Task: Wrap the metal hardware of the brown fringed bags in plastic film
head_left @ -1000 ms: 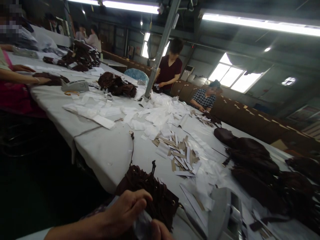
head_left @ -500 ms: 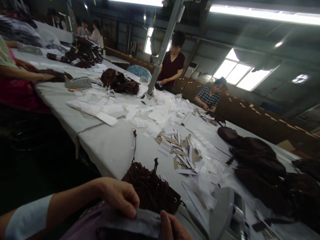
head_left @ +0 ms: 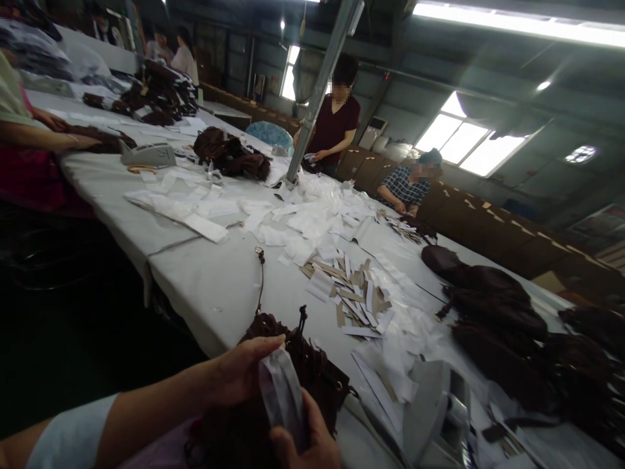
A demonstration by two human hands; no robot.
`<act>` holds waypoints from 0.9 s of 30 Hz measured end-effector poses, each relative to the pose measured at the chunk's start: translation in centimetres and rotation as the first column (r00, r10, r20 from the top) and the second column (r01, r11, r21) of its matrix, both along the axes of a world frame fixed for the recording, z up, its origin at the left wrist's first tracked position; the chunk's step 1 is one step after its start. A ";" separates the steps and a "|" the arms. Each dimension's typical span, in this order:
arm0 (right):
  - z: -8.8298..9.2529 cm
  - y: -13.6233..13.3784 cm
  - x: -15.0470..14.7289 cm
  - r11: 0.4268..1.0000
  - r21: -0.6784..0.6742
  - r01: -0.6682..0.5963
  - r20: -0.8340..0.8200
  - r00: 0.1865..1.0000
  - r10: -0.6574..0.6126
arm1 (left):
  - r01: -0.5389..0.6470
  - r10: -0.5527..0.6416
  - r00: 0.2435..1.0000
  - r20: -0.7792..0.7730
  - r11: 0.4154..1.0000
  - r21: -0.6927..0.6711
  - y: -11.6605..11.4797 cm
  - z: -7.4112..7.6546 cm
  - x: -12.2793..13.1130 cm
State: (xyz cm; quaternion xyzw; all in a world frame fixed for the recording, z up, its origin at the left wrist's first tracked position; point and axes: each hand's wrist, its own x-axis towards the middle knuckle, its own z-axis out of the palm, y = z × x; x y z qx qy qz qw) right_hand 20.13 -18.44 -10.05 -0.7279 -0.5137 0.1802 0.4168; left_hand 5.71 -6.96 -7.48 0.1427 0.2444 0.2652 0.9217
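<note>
Holding a folded pale grey strip between both hands, close to the body, at the near edge of the white-covered table. Gripping its lower part with the right hand, half closed, thumb to the near side and fingers along the right edge. Touching its upper left side with the left hand, partly open, fingers stretched toward the top end (impossible to tell from here how firmly, or what material). Hiding part of a dark brown fringed bag just behind the strip, but leaving in view its fringe, some metal eyelets and a thin cord stretched away over the tabletop. Facing a loose pile of white and tan card strips beyond the bag, then crumpled white sheets farther off. Having a grey tape dispenser to the right, apart from the right hand, and a row of dark brown bags beyond. Sharing the table with a co-worker in a dark red top by a slanting metal post, and another in a checked shirt.
</note>
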 end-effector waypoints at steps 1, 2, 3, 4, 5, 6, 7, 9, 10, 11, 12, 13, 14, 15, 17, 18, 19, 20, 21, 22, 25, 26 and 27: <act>-0.2 0.2 -0.7 1.000 0.009 0.000 -0.023 1.000 0.000 | -0.078 0.083 0.996 0.036 0.992 -0.102 -0.4 -0.3 0.5; -0.3 0.4 -1.3 1.000 0.019 0.005 -0.042 0.999 -0.004 | -0.136 0.152 0.986 0.073 0.972 -0.192 -0.8 -0.6 0.9; -0.4 0.6 -1.8 0.999 0.029 0.015 -0.059 0.998 -0.013 | -0.167 0.203 0.972 0.116 0.949 -0.268 -1.1 -0.8 1.3; -0.5 0.7 -2.2 0.999 0.040 0.028 -0.075 0.997 -0.025 | -0.180 0.242 0.957 0.160 0.927 -0.328 -1.4 -0.9 1.7; -0.5 0.8 -2.6 0.998 0.050 0.048 -0.090 0.995 -0.043 | -0.185 0.271 0.942 0.196 0.910 -0.372 -1.7 -1.0 1.9; -0.5 0.9 -2.8 0.996 0.057 0.075 -0.103 0.992 -0.069 | -0.187 0.290 0.933 0.214 0.898 -0.398 -1.9 -1.1 2.2; -0.5 1.0 -3.0 0.992 0.061 0.110 -0.115 0.988 -0.103 | -0.195 0.302 0.928 0.217 0.892 -0.409 -2.1 -1.0 2.4; -0.4 1.0 -3.2 0.980 0.060 0.191 -0.126 0.975 -0.182 | -0.219 0.318 0.927 0.198 0.889 -0.401 -2.5 -0.8 2.8; -0.4 1.0 -3.3 0.972 0.060 0.229 -0.124 0.968 -0.220 | -0.218 0.313 0.930 0.192 0.891 -0.397 -2.7 -0.6 2.9; -0.3 0.9 -3.2 0.964 0.060 0.260 -0.119 0.961 -0.251 | -0.204 0.298 0.935 0.194 0.896 -0.395 -2.9 -0.5 3.1; -0.3 0.9 -3.1 0.957 0.063 0.282 -0.115 0.955 -0.274 | -0.181 0.275 0.941 0.198 0.901 -0.394 -3.0 -0.3 3.2; -0.3 0.8 -3.0 0.953 0.065 0.296 -0.114 0.951 -0.288 | -0.157 0.250 0.948 0.197 0.906 -0.393 -3.2 -0.2 3.3; -0.3 0.7 -2.9 0.950 0.066 0.304 -0.119 0.948 -0.295 | -0.134 0.222 0.956 0.191 0.911 -0.391 -3.3 -0.2 3.3; -0.3 0.7 -2.7 0.949 0.066 0.307 -0.131 0.946 -0.297 | -0.115 0.196 0.964 0.178 0.915 -0.386 -3.3 -0.2 3.3; -0.3 0.6 -2.6 0.951 0.066 0.303 -0.167 0.943 -0.289 | -0.088 0.153 0.978 0.145 0.920 -0.381 -3.4 -0.3 3.0; -0.4 0.5 -2.6 0.952 0.074 0.296 -0.191 0.942 -0.278 | -0.067 0.129 0.982 0.135 0.917 -0.393 -3.5 -0.4 2.9; -0.5 0.5 -2.6 0.955 0.085 0.284 -0.213 0.941 -0.261 | -0.045 0.108 0.985 0.133 0.911 -0.410 -3.6 -0.6 2.8; -0.6 0.5 -2.6 0.958 0.097 0.269 -0.231 0.942 -0.241 | -0.028 0.091 0.987 0.131 0.906 -0.423 -3.7 -0.9 2.7; -0.7 0.5 -2.5 0.962 0.104 0.251 -0.241 0.945 -0.220 | -0.017 0.078 0.989 0.128 0.906 -0.422 -3.8 -1.2 2.6; -0.8 0.4 -2.4 0.967 0.105 0.232 -0.241 0.949 -0.202 | -0.009 0.065 0.990 0.126 0.915 -0.404 -3.9 -1.6 2.6; -1.2 0.2 -1.6 0.981 0.078 0.177 -0.170 0.972 -0.162 | 0.037 -0.022 0.996 0.082 0.981 -0.189 -3.9 -2.6 2.7; -1.3 0.2 -1.2 0.987 0.070 0.147 -0.134 0.982 -0.137 | 0.066 -0.064 0.998 0.025 0.995 -0.075 -3.6 -2.7 2.5; -1.3 0.1 -0.8 0.993 0.066 0.099 -0.099 0.991 -0.093 | 0.090 -0.085 0.994 -0.064 0.994 0.069 -3.2 -2.6 2.3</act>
